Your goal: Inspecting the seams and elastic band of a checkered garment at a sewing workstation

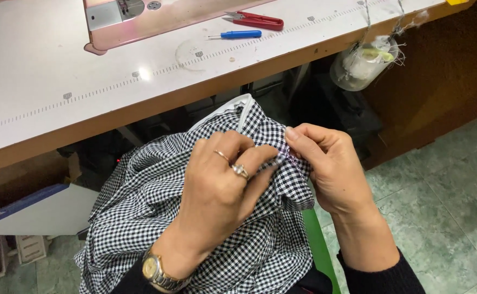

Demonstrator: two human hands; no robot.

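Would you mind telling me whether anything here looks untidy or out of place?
Only small things: loose thread scraps trail off the table edge above the hanging plastic jar. The snips and blue seam ripper lie neatly. Both hands, left and right, pinch the checked fabric.

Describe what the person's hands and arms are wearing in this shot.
Both hands are bare, without gloves. The left hand wears two rings: a plain thin band and a ring set with a small pale stone. A metal-link wristwatch with a gold-toned round face sits on the left wrist. The right hand shows no jewellery. Dark sleeves cover both forearms, ending at the wrists.
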